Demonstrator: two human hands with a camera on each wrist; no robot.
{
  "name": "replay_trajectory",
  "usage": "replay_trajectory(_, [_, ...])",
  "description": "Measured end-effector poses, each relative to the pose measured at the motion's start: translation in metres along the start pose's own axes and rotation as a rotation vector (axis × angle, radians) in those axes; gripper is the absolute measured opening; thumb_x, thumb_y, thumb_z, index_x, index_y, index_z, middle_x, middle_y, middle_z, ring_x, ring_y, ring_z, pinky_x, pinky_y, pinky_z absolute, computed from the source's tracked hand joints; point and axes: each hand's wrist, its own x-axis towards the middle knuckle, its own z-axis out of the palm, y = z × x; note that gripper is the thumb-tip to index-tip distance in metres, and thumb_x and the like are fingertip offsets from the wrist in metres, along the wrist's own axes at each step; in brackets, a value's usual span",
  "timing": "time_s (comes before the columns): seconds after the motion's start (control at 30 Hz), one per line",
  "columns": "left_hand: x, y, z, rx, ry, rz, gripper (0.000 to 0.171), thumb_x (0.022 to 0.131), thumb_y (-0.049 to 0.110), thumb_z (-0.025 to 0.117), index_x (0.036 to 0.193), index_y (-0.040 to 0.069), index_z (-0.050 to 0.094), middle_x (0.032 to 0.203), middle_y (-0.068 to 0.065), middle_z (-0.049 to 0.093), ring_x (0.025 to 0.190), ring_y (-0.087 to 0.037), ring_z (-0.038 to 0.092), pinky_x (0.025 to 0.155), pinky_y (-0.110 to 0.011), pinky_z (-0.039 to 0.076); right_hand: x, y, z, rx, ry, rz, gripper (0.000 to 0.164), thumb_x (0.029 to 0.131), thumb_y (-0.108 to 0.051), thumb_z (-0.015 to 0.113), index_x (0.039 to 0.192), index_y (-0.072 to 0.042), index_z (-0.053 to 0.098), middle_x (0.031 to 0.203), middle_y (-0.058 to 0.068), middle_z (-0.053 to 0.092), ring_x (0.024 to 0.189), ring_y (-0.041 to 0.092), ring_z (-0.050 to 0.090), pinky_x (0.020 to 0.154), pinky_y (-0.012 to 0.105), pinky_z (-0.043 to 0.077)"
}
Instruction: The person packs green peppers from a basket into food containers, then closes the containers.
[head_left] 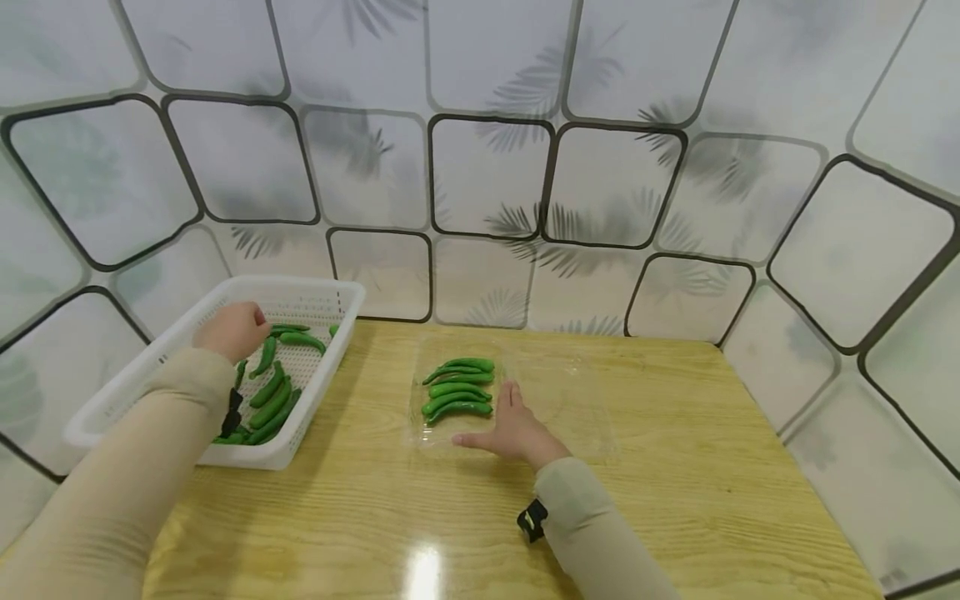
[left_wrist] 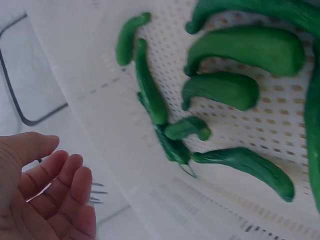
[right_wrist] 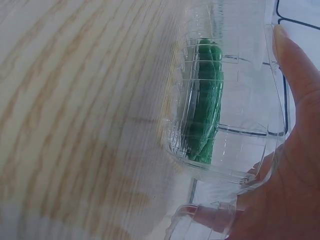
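Observation:
My left hand [head_left: 232, 327] is over the white basket [head_left: 318, 392] at the left of the table. In the left wrist view its fingers [left_wrist: 70, 175] bend loosely with nothing between them, apart from the green peppers [left_wrist: 245, 50] lying in the basket. My right hand [head_left: 517, 432] rests at the near right side of a clear plastic box [head_left: 442, 442], thumb and fingers spread wide. The right wrist view has the thumb by the box's rim and other fingers behind the clear plastic. Several green peppers [head_left: 459, 390] lie side by side in the box.
The box's clear lid [head_left: 570, 400] lies folded out to the right. Beneath everything is a wood-grain table [head_left: 712, 467]. A patterned wall covering [head_left: 487, 283] rises behind the table and at its sides.

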Motion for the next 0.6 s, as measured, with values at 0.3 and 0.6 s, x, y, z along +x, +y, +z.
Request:
replay_trajectory(0.3, [0.000, -0.029, 0.007, 0.031, 0.045, -0.028, 0.029, 0.093, 0.014, 0.047, 0.099, -0.013, 0.056, 0.094, -0.029, 0.058, 0.078, -0.037, 0.057, 0.063, -0.048, 0.045, 0.000, 0.003, -0.001, -0.009, 0.000, 0.008, 0.124, 0.070, -0.068, 0.064, 0.147, 0.001, -0.005, 0.153, 0.020, -0.008, 0.138, 0.037, 0.014, 0.107, 0.047, 0.026])
replay_trajectory(0.6, [-0.003, -0.034, 0.010, 0.047, -0.081, -0.052, 0.028, 0.091, 0.013, 0.048, 0.087, -0.013, 0.053, 0.075, -0.023, 0.055, 0.064, -0.028, 0.052, 0.056, -0.039, 0.042, -0.001, 0.005, -0.001, -0.006, -0.001, 0.014, 0.124, 0.070, -0.068, 0.065, 0.147, 0.001, -0.005, 0.153, 0.020, -0.009, 0.138, 0.036, 0.011, 0.108, 0.046, 0.024])
